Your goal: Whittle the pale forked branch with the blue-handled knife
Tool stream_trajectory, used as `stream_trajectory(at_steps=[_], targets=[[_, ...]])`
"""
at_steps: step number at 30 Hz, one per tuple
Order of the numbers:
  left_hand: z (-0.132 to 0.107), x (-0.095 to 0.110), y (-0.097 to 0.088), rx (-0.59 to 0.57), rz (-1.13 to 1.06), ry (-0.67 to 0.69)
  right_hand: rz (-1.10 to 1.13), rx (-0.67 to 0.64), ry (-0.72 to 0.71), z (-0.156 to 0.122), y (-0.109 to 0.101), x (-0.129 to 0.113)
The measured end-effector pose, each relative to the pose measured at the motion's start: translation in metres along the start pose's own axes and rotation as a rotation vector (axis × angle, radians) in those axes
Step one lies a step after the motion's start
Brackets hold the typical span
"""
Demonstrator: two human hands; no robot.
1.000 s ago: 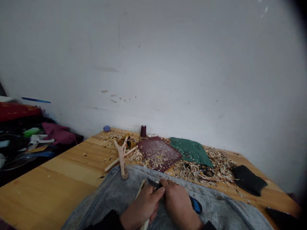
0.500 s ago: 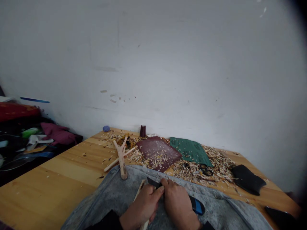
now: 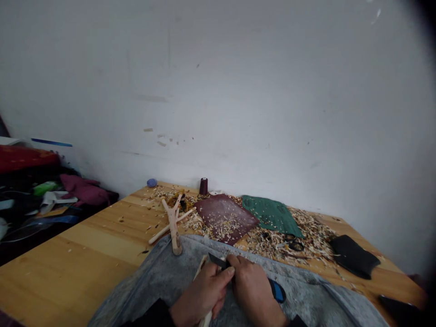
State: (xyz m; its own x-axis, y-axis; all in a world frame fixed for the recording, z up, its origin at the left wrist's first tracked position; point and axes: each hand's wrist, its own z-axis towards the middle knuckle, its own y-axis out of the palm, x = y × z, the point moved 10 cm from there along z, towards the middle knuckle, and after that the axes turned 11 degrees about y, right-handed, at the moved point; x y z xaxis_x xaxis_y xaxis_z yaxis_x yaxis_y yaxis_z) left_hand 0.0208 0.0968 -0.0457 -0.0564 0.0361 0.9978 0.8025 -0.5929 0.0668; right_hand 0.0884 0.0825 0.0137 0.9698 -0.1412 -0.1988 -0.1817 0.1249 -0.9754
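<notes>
My left hand (image 3: 200, 297) is closed round a pale peeled wooden stick (image 3: 200, 268), with its thumb pressed on the back of a dark knife blade (image 3: 216, 260). My right hand (image 3: 254, 293) grips the knife, whose blue and black handle (image 3: 277, 291) sticks out to the right. Both hands rest over a grey felt cloth (image 3: 163, 277) at the near edge of a wooden table (image 3: 85, 245).
A forked peeled branch (image 3: 173, 222) lies beyond the cloth. Wood shavings (image 3: 272, 240) cover a maroon sheet (image 3: 225, 218), a green sheet (image 3: 270, 213) and scissors (image 3: 293, 243). A black pouch (image 3: 354, 261) lies right, a thread spool (image 3: 203, 186) by the wall, clutter at left.
The hands and knife have barely shifted; the view wobbles slightly. Nothing was picked up or let go.
</notes>
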Motion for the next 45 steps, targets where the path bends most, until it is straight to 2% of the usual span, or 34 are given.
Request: stream_trajectory(at_steps=[13,22,26,31,35,41,45], targets=[[-0.002,0.006,-0.003,0.058,0.140,-0.070,-0.041,-0.040,0.051,0.002,0.003,0.004],[-0.005,0.010,-0.004,0.095,0.262,-0.127,-0.088,-0.031,0.101,0.002,-0.002,0.006],[-0.004,0.005,-0.005,0.100,0.212,-0.112,-0.018,-0.032,0.052,0.003,0.001,0.005],[-0.003,0.009,-0.001,0.034,0.127,-0.022,0.037,-0.027,-0.011,0.002,0.002,0.002],[-0.002,0.014,0.000,0.002,0.138,0.032,0.038,-0.017,-0.015,0.001,0.000,0.001],[-0.003,0.011,-0.002,0.045,0.244,-0.047,0.000,-0.020,0.018,0.003,0.001,0.005],[-0.004,0.005,-0.002,0.058,0.187,-0.068,0.028,-0.031,-0.005,0.003,0.002,0.004]])
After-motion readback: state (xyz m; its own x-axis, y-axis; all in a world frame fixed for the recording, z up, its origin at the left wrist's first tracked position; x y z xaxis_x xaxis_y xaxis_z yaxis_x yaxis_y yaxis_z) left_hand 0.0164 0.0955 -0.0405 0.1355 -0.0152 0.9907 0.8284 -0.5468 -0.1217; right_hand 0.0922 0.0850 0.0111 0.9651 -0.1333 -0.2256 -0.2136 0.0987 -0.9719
